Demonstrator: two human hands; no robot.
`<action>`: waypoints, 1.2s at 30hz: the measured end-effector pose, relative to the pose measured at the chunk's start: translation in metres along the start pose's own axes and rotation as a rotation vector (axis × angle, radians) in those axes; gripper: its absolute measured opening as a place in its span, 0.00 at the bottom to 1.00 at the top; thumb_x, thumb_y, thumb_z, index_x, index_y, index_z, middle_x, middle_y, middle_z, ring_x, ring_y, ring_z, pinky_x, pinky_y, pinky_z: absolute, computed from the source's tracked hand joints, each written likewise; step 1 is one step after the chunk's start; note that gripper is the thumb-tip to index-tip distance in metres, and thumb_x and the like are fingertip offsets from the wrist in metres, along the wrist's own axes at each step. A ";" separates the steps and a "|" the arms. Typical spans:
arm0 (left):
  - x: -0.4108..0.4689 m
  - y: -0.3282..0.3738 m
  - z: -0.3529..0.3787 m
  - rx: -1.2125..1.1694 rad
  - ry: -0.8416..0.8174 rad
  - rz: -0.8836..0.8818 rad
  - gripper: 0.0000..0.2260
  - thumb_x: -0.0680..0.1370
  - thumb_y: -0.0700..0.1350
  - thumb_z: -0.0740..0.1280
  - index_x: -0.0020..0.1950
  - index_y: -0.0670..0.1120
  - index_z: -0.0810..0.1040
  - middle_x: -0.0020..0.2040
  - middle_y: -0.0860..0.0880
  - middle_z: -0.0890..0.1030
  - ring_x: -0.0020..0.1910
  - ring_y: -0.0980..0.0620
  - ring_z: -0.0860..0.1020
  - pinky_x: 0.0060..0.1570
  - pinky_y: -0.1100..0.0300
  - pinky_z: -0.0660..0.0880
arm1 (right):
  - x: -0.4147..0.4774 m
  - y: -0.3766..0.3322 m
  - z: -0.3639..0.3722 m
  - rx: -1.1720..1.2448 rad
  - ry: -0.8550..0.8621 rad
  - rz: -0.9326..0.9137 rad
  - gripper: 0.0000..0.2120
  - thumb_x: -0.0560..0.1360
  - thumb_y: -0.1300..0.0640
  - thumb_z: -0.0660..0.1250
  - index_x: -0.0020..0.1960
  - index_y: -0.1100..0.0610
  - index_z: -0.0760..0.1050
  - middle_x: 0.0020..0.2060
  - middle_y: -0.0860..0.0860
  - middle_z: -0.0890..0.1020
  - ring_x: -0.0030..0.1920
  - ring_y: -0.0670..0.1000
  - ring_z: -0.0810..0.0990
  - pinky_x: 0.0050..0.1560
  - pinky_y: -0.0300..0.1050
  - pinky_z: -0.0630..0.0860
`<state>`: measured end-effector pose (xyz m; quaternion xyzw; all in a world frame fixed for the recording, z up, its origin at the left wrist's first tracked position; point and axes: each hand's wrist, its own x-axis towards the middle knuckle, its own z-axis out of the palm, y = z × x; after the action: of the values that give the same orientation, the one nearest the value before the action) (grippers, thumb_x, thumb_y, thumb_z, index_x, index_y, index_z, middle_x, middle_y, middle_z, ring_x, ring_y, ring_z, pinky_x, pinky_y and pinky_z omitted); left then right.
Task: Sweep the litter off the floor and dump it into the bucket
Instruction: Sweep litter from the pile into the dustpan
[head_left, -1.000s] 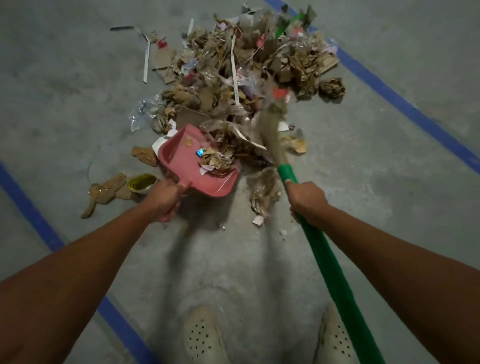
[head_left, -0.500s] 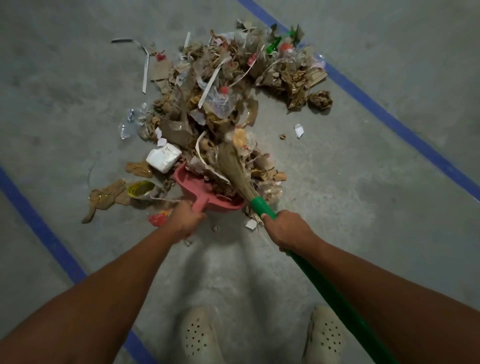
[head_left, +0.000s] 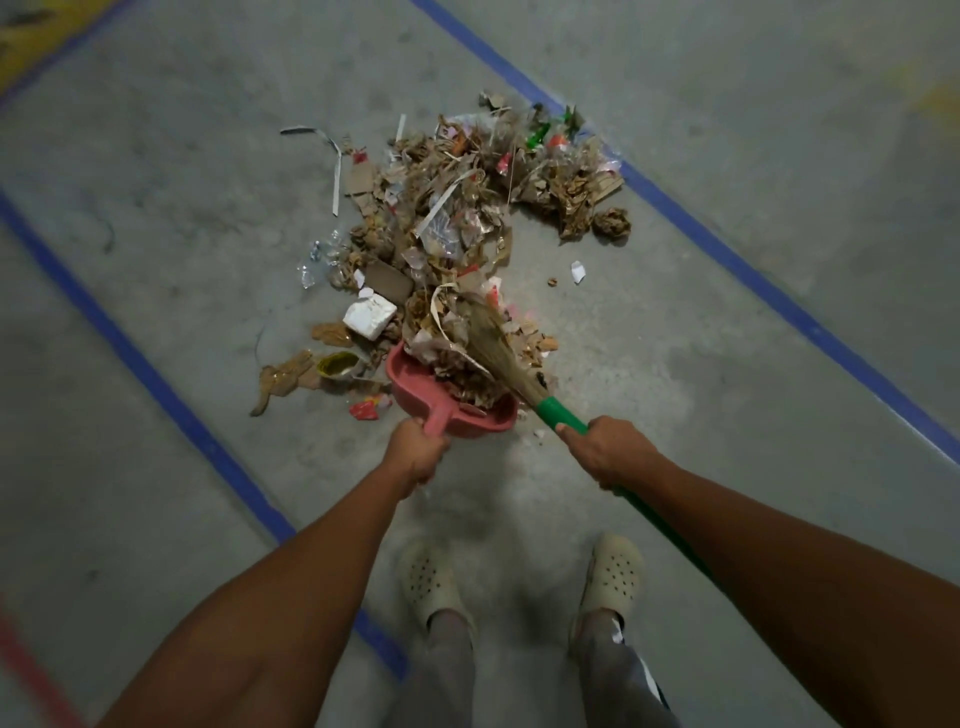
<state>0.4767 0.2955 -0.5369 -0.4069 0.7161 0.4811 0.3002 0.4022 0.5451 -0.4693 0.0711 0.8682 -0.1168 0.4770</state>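
While the handle of the pink dustpan (head_left: 410, 387) is being gripped by the left hand (head_left: 418, 452), fingers curled right round it, the green stick of the broom (head_left: 558, 413) is being held the same way in the right hand (head_left: 605, 452). Just ahead of the left grip, the pan is being held low by the floor (head_left: 675, 364) and is being loaded with brown paper scraps. Just ahead of the right grip, the straw bristles (head_left: 501, 353) are being laid over the scraps at the mouth of the pan. Close beside the left grip a red wrapper (head_left: 370, 406) is lying, and farther out on that side a yellow thing (head_left: 336, 364) and a white box (head_left: 370, 314). Farther out from both grips the big heap of litter (head_left: 452, 218) is lying on the floor.

The sweeping-in step is being done, it seems, and only a small part of the job is looking done. Next, the pan will likely need to be lifted flat, so that nothing is being spilled, and carried to the bucket. Many more scoops are likely being called for.

The bucket is not being shown, so its place cannot be told. The far end of the green stick is being hidden under the right arm. The front lip of the pan is being covered by scraps, so it cannot be told if the floor is being touched.
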 end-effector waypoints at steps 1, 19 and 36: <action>-0.020 0.006 -0.004 -0.005 -0.005 -0.002 0.03 0.76 0.33 0.65 0.47 0.39 0.74 0.34 0.43 0.74 0.25 0.51 0.69 0.23 0.61 0.64 | -0.018 0.001 -0.008 0.007 0.002 0.003 0.27 0.81 0.34 0.57 0.53 0.60 0.74 0.39 0.55 0.82 0.34 0.51 0.83 0.37 0.46 0.84; -0.311 0.033 -0.124 -0.182 0.075 0.171 0.05 0.78 0.35 0.64 0.44 0.43 0.73 0.31 0.47 0.70 0.24 0.53 0.65 0.21 0.63 0.61 | -0.323 -0.033 -0.046 0.058 0.249 -0.090 0.29 0.80 0.32 0.56 0.48 0.58 0.76 0.35 0.54 0.82 0.33 0.53 0.84 0.42 0.53 0.85; -0.379 0.090 -0.103 -0.259 0.208 0.317 0.06 0.78 0.35 0.65 0.54 0.41 0.75 0.38 0.39 0.77 0.28 0.50 0.70 0.22 0.61 0.64 | -0.375 -0.003 -0.096 0.068 0.426 -0.200 0.29 0.78 0.29 0.55 0.47 0.54 0.77 0.36 0.51 0.80 0.36 0.51 0.82 0.41 0.48 0.82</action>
<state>0.5791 0.3293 -0.1485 -0.3716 0.7305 0.5657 0.0907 0.5239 0.5637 -0.1027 0.0241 0.9476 -0.1750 0.2663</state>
